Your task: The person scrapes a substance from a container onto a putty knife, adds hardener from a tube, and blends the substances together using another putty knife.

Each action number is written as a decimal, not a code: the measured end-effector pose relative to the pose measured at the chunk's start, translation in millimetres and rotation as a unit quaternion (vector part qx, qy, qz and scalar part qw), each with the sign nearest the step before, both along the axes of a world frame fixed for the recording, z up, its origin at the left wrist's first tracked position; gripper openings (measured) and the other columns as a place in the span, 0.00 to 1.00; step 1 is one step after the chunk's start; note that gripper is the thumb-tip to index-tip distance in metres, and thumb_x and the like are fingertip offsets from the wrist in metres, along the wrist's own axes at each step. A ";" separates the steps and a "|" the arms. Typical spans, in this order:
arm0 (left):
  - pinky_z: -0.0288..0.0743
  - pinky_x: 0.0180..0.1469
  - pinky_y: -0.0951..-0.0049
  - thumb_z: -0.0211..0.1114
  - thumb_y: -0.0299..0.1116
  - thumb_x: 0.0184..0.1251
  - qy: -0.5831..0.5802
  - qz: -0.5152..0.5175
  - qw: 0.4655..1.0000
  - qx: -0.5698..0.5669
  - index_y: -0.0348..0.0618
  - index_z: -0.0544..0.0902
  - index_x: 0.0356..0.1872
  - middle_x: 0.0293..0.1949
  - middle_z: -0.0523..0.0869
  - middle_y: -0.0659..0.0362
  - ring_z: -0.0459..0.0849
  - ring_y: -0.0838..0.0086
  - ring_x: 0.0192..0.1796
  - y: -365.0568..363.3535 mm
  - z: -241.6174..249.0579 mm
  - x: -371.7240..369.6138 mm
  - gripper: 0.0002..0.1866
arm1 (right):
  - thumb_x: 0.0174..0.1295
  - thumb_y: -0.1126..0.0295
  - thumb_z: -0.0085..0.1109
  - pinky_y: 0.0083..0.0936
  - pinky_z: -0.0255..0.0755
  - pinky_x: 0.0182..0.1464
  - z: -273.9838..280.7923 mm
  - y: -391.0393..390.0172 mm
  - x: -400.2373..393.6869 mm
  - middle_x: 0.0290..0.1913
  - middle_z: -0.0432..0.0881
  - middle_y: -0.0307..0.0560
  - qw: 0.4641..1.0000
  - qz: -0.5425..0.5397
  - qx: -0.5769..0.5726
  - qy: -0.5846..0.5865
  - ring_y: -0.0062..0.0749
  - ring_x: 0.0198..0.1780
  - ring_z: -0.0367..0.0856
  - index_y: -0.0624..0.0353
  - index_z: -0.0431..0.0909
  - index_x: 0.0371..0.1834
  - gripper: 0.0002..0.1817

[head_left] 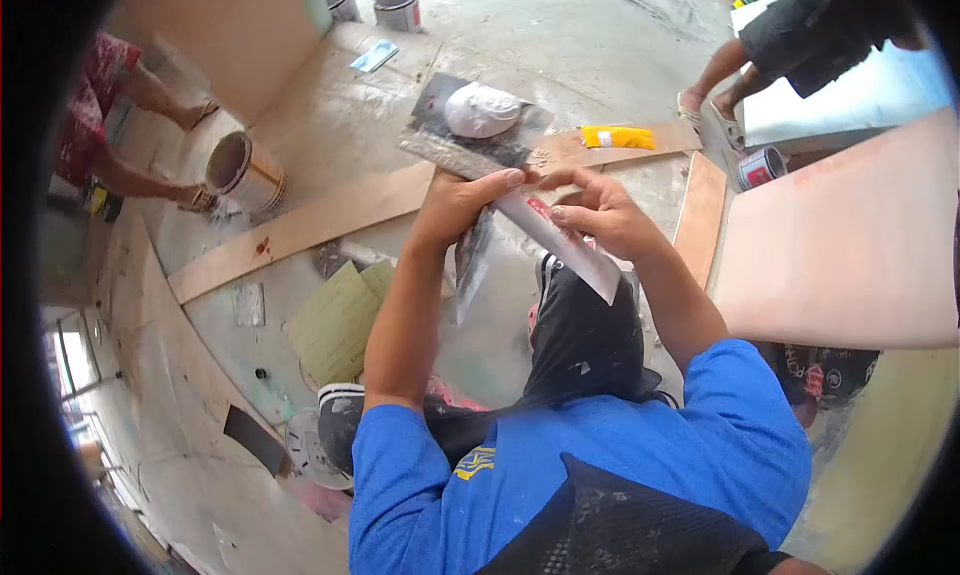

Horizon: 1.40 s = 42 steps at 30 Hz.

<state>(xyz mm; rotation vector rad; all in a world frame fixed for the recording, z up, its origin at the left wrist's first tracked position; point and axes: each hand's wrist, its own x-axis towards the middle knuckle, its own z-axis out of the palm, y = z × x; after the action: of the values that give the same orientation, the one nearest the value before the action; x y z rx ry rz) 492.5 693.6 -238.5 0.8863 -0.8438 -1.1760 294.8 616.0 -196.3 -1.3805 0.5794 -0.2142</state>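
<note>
A dark, smeared flat board (437,105) carries a rounded mound of white paste (482,110). My left hand (462,203) is closed on the board's near side, thumb along its edge. Below that hand hangs a thin grey blade (473,260); how it is held is hidden. A pale strip with red marks (565,243) slants down to the right from the board. My right hand (607,215) is bent round this strip, its thumb and fingers against the upper part. A yellow tube (618,137) lies on a plank beyond my right hand.
Wooden planks (310,225) lie across the floor before me. An open bucket (243,172) stands left, beside a co-worker's legs (150,175). Another person's legs (735,75) are at upper right, near a small can (760,167) and a pinkish panel (840,240). Green sheets (335,325) lie left of my knees.
</note>
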 end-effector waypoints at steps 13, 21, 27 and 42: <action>0.56 0.14 0.86 0.62 0.40 0.62 0.166 0.061 0.977 0.121 0.37 0.80 0.39 0.33 0.85 0.55 0.67 0.86 0.15 -1.4 9.2 -3.3 0.15 | 0.45 0.80 0.63 0.31 0.74 0.49 21.1 9.1 -17.1 0.57 0.74 0.57 0.827 0.077 -0.516 -0.208 0.49 0.51 0.78 0.52 0.78 0.51 0.25; 0.57 0.16 0.84 0.65 0.39 0.59 0.165 0.095 0.975 0.115 0.36 0.79 0.39 0.37 0.85 0.52 0.66 0.84 0.14 -3.9 15.6 -3.5 0.15 | 0.54 0.77 0.56 0.33 0.77 0.34 36.4 16.0 -24.3 0.39 0.79 0.50 0.696 -0.006 -0.710 -0.108 0.41 0.37 0.81 0.59 0.70 0.51 0.19; 0.57 0.16 0.84 0.65 0.36 0.60 0.151 0.164 0.973 0.067 0.34 0.79 0.41 0.37 0.84 0.50 0.66 0.83 0.13 -6.9 15.1 -2.4 0.15 | 0.57 0.80 0.56 0.30 0.78 0.41 8.7 7.8 -32.5 0.43 0.79 0.46 0.976 -0.103 -0.100 -0.161 0.35 0.43 0.80 0.59 0.68 0.52 0.19; 0.57 0.14 0.84 0.63 0.39 0.63 0.202 0.103 0.973 0.037 0.34 0.79 0.42 0.38 0.83 0.50 0.65 0.85 0.13 -3.3 15.2 0.2 0.17 | 0.52 0.77 0.67 0.22 0.76 0.38 4.5 12.6 -31.9 0.45 0.78 0.50 0.948 -0.108 -0.262 -0.143 0.23 0.41 0.80 0.57 0.58 0.63 0.36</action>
<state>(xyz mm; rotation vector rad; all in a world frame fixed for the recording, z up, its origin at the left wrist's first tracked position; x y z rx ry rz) 492.8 690.3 -223.3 0.7384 -0.3710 -1.1569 262.9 628.6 -191.9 -1.7553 0.4426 -0.7774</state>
